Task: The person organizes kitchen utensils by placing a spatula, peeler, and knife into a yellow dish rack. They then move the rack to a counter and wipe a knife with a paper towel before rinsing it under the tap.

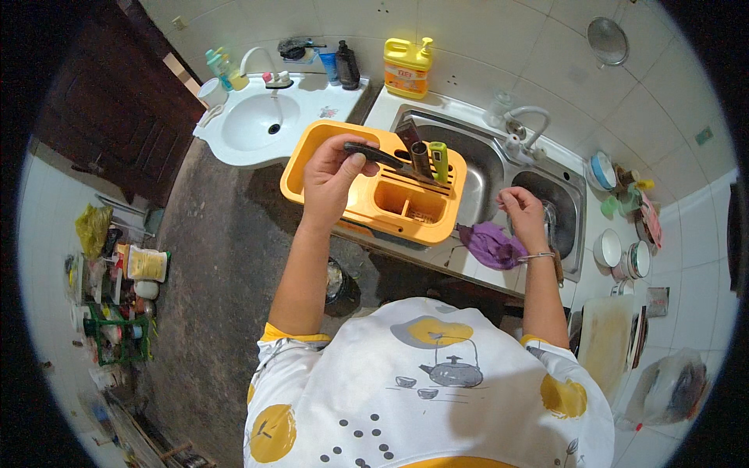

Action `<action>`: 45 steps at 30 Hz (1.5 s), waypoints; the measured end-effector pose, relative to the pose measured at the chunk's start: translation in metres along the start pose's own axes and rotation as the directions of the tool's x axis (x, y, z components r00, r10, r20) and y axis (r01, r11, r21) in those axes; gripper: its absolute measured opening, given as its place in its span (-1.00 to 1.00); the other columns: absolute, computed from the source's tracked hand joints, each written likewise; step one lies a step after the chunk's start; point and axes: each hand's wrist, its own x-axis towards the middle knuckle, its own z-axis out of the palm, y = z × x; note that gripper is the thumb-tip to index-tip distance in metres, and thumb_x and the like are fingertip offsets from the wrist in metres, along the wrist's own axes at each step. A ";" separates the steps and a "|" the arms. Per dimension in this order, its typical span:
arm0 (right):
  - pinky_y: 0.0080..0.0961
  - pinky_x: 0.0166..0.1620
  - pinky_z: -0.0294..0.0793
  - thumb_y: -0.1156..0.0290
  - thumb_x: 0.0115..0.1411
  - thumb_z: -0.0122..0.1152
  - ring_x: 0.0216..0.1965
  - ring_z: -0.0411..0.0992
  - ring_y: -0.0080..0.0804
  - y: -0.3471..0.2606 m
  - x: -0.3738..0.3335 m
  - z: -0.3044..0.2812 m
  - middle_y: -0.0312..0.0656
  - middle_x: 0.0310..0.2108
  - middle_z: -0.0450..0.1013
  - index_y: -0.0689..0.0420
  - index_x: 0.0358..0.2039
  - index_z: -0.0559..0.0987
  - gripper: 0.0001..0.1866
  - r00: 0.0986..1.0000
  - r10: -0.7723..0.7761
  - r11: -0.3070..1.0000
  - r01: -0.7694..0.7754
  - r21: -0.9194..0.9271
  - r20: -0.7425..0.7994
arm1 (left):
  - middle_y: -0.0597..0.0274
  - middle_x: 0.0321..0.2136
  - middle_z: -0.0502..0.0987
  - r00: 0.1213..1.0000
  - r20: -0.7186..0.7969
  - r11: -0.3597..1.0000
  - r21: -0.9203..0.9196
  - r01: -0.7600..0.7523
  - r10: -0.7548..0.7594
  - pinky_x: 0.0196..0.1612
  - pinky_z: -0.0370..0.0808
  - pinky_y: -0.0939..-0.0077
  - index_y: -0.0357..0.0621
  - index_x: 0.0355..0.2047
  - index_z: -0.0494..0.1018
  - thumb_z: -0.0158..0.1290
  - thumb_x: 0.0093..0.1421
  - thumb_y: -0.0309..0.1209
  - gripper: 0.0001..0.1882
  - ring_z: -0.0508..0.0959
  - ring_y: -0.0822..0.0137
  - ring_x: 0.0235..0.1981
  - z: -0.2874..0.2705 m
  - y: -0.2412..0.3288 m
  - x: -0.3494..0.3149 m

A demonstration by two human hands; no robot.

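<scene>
My left hand (329, 175) is closed around the black handle of a knife (373, 154). The blade slants down to the right, its tip end at the slots of an orange plastic holder (359, 204). In those slots stand a green-handled tool (439, 162), a dark round handle (420, 158) and a wide dark blade (406, 132). My right hand (524, 212) hovers at the double sink with fingers curled together; nothing shows in them. Just below and left of it, a purple cloth (493, 245) lies on the sink's front edge.
The steel sink (476, 148) has a white tap (532, 129). A yellow jug (407, 69) stands behind it, bowls (607, 248) and a cutting board (605, 335) to the right. At left are a white washbasin (261, 125) and crowded shelves (117, 320); a bin (337, 281) sits below.
</scene>
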 end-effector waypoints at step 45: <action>-0.65 -0.31 0.39 0.35 0.17 0.09 -0.43 0.41 -0.61 0.022 -0.004 -0.015 -0.27 -0.45 0.50 0.25 -0.36 0.54 -0.80 1.000 -0.018 0.997 0.018 -0.080 0.000 | 0.20 -0.32 0.50 0.997 0.052 0.960 0.277 0.048 -0.065 -0.31 0.48 0.61 -0.30 -0.16 0.38 -0.06 0.18 -0.58 -0.79 0.51 0.46 -0.40 0.014 0.007 0.013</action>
